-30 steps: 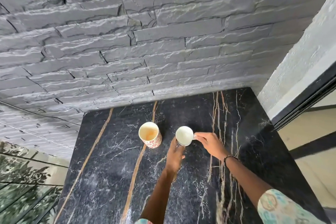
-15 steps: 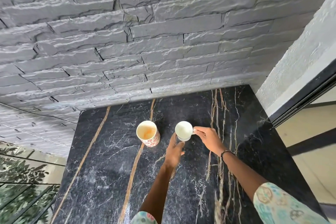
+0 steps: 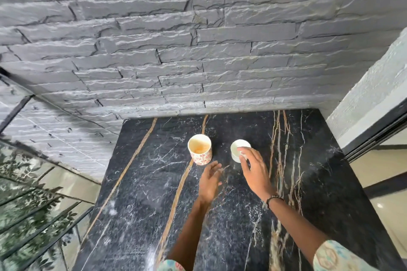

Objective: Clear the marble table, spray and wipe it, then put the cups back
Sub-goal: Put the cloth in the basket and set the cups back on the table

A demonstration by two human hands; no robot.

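Note:
Two cups stand upright on the black marble table (image 3: 154, 193), near its far edge. The left one is a floral cup (image 3: 200, 149) with red flowers on its side and an orange-tinted inside. The right one is a plain white cup (image 3: 237, 148). My right hand (image 3: 253, 169) hovers just in front of the white cup, fingers spread, partly covering its near side; it holds nothing. My left hand (image 3: 210, 180) is open with fingers apart, below and between the two cups, touching neither.
A grey stone wall (image 3: 198, 50) rises right behind the table. A glass railing (image 3: 33, 204) with foliage beyond runs along the left edge. At the right, a white pillar (image 3: 374, 94) and a dark door frame (image 3: 374, 134) border the table.
Both hands have let go of the white cup and pulled back toward me. The white cup now stands alone on the table; the floral cup has not moved.

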